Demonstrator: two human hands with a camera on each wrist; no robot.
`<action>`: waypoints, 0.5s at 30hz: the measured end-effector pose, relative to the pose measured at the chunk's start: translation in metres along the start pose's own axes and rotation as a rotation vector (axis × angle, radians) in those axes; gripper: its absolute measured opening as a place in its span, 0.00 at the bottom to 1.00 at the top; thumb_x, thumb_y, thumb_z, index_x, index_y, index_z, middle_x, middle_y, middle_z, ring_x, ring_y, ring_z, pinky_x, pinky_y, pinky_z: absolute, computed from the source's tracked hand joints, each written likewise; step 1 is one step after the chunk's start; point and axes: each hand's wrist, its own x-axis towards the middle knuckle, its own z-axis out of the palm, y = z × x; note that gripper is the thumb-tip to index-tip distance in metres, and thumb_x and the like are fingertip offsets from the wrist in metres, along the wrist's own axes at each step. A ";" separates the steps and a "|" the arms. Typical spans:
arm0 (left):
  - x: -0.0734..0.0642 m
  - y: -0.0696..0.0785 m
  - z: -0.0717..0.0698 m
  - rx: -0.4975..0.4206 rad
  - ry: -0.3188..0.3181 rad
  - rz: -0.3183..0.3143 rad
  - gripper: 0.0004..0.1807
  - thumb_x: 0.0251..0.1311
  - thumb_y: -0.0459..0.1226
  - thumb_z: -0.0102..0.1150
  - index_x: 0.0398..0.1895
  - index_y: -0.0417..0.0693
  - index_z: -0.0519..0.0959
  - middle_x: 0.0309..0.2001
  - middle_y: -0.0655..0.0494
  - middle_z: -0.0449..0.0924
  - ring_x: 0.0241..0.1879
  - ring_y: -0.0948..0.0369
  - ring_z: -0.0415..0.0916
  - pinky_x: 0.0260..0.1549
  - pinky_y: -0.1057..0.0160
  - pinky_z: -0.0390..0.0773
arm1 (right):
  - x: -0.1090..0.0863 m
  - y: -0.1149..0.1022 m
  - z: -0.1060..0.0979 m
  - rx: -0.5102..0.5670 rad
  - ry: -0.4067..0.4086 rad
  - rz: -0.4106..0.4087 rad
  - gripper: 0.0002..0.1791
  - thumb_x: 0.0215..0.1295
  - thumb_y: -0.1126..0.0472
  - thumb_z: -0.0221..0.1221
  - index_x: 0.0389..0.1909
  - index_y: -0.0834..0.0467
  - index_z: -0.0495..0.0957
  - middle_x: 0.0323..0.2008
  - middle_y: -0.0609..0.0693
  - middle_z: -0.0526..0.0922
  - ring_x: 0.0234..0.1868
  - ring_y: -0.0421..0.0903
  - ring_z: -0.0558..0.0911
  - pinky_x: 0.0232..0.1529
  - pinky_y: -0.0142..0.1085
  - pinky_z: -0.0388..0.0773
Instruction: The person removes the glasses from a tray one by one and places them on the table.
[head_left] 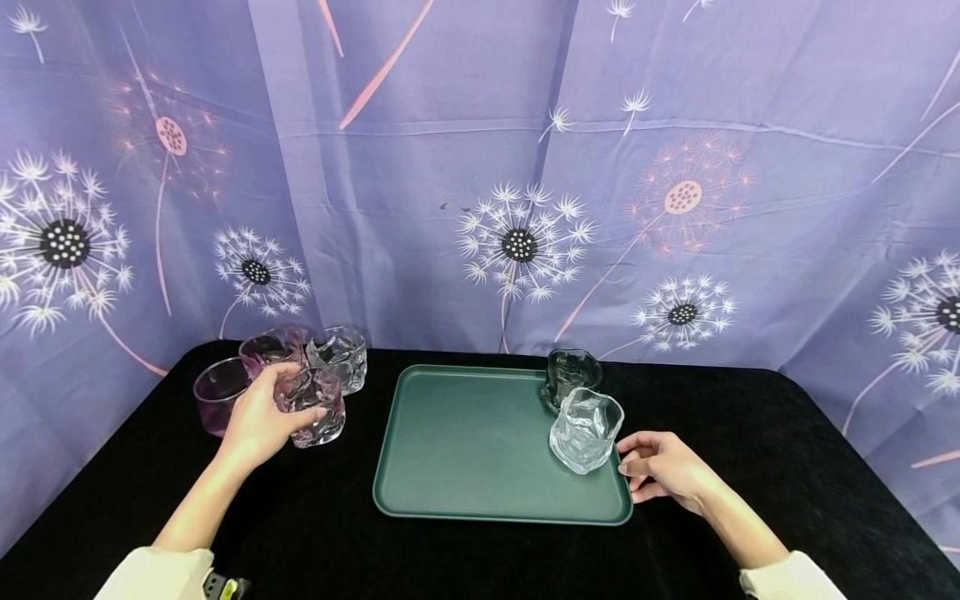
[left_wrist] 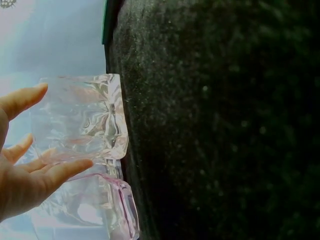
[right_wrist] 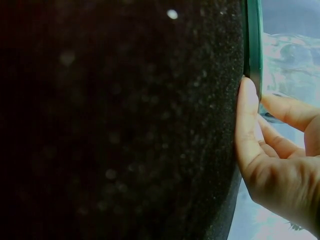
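Note:
A clear, faintly pink drinking glass (head_left: pixel 318 408) stands upright on the black tabletop at the left. My left hand (head_left: pixel 262 417) holds it from its left side, thumb on the near side and fingers across the far side. The left wrist view shows that glass (left_wrist: pixel 85 117) between the thumb and fingers of the left hand (left_wrist: pixel 25 185). On the right, my right hand (head_left: pixel 667 471) pinches the right rim of a green tray (head_left: pixel 465 450). In the right wrist view the thumb is at the tray's rim (right_wrist: pixel 254 45), and a finger of the right hand (right_wrist: pixel 280 160) reaches beneath it.
On the tray's right side stand a clear glass (head_left: pixel 587 433) and, behind it, a dark grey glass (head_left: pixel 570 375). Around my left hand are a purple glass (head_left: pixel 217 396), a pink glass (head_left: pixel 262 346) and another clear glass (head_left: pixel 348 358). A patterned purple curtain (head_left: pixel 420 250) hangs behind the table.

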 end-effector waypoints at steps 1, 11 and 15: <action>0.000 0.000 0.000 0.001 0.000 -0.002 0.35 0.42 0.37 0.70 0.53 0.33 0.65 0.49 0.31 0.70 0.49 0.39 0.67 0.46 0.43 0.64 | 0.000 0.000 0.000 0.000 -0.001 0.000 0.21 0.54 0.73 0.54 0.48 0.77 0.63 0.28 0.52 0.77 0.23 0.42 0.76 0.26 0.40 0.80; 0.002 0.001 0.000 -0.009 -0.025 -0.045 0.34 0.45 0.36 0.69 0.54 0.32 0.64 0.52 0.30 0.67 0.52 0.38 0.64 0.50 0.43 0.62 | 0.000 0.000 0.000 0.000 0.002 0.003 0.21 0.54 0.73 0.54 0.48 0.77 0.63 0.28 0.52 0.76 0.23 0.42 0.75 0.26 0.40 0.80; 0.003 0.001 0.001 -0.010 -0.033 -0.045 0.34 0.46 0.36 0.68 0.54 0.31 0.64 0.53 0.29 0.67 0.53 0.38 0.64 0.51 0.43 0.61 | 0.000 0.001 0.000 0.000 0.002 0.004 0.21 0.54 0.73 0.54 0.48 0.77 0.63 0.28 0.52 0.77 0.23 0.42 0.75 0.26 0.39 0.80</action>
